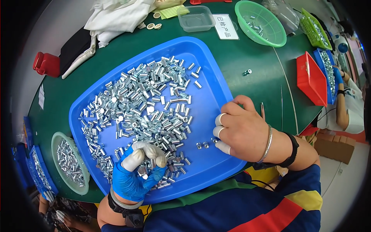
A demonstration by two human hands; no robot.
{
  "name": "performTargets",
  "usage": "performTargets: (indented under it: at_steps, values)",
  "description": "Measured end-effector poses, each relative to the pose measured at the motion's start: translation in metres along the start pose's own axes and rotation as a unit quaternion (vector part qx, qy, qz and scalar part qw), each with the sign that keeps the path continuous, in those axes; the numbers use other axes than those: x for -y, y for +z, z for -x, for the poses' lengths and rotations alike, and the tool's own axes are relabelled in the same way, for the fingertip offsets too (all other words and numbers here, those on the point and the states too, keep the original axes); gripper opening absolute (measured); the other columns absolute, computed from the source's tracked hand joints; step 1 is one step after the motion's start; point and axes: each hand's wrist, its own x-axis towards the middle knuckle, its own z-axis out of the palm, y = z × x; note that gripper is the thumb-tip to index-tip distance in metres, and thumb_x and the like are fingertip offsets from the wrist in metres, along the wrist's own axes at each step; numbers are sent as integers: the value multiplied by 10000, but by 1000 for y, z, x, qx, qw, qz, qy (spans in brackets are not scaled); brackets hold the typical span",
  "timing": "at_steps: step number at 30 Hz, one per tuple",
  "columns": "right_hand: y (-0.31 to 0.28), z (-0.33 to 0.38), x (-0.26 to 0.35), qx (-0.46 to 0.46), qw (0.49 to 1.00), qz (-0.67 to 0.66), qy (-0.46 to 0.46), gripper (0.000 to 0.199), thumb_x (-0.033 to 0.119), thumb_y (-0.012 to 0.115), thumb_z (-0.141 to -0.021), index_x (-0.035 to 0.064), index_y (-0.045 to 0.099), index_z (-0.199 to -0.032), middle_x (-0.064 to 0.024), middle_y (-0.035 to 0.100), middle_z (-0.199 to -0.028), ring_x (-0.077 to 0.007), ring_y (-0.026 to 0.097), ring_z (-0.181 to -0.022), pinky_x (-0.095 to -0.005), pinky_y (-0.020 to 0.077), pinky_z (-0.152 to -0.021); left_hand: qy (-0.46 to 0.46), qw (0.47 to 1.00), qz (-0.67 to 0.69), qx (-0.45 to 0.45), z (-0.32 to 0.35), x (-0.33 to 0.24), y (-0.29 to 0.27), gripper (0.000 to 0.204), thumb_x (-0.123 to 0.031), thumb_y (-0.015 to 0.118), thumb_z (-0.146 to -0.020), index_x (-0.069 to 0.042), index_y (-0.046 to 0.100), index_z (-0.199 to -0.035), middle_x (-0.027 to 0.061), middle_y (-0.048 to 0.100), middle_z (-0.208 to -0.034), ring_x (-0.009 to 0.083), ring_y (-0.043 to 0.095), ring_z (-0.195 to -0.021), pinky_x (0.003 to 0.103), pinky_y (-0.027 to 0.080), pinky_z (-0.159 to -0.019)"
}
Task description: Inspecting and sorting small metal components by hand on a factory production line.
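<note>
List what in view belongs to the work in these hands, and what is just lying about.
Apparently in use:
blue tray
small metal parts, left hand over the pile
right hand by a short row of them

Apparently lying about:
clear plastic box
white cloth
yellow paper

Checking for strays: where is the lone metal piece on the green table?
In the head view, the lone metal piece lies right of the large blue tray, below the round green basket and above the right hand.
</note>
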Motion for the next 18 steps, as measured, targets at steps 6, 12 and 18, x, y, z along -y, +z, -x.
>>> performTargets:
  at_steps: [6,12,18]
  values:
    - [4,-2,3,5,999,-8,-31,141,173,710,-647,97,656,-752,-12,580,-808,-208,515,-877,-440,318,-915,-27,999,44,-6,-2,-2,-1,218,-253,547,-871,-35,540,-861,121,562,-839,212,538,-821,307,461,-708]
    - [-1,-5,-4,5,998,-43,-47,144,157,703,-645,94,664,-768,-15,563,-760,-204,514,-842,-404,340,-900,-19,999,31,-1,-2,0,-3,223,-259,545,-871,-36,548,-863,123,570,-847,214,540,-823,307,465,-690]
    - [-1,-28,-9,-78,996,29,-31,144,166,708,-662,83,666,-772,-16,543,-721,-205,506,-789,-364,375,-803,-15,1000,5,8,0,-2,-3,238,-266,543,-864,-28,556,-865,127,578,-852,212,539,-827,291,470,-647]
